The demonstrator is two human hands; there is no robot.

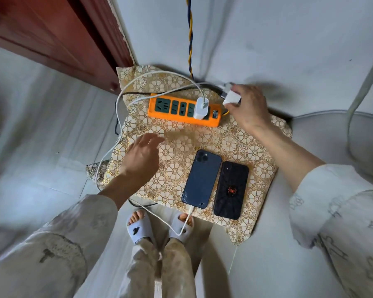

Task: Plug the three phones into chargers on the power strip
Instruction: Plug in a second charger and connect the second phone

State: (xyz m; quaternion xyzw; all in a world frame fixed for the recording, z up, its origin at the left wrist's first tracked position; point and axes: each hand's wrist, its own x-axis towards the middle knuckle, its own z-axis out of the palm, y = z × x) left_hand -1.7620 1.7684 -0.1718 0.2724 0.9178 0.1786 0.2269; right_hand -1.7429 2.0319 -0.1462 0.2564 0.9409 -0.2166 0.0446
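Nearest, on the floral cloth (181, 147) spread over the floor, two phones lie face down side by side, touching along their edges. The blue phone (201, 178), on the left, already has a white cable (116, 117) plugged into its near end; the black phone (232, 189) with a red spider mark has nothing plugged in. A third phone is not in view.

Further off and left, the left hand (141, 157) hovers over the cloth with fingers spread and relaxed, holding nothing.

Beyond it lies the orange power strip (184, 109), with one white charger (201, 108) seated near its right end and several sockets free to the left.

Farthest, just right of the strip, the right hand (247, 107) pinches a second white charger block (232, 97) between thumb and fingers.

The block looks light, hard and smooth, so it is best held by its flat sides with the prongs facing down. The phones are probably slippery, and the blue case looks chipped at its near corner. The strip seems light enough to slide, so steadying it would help.
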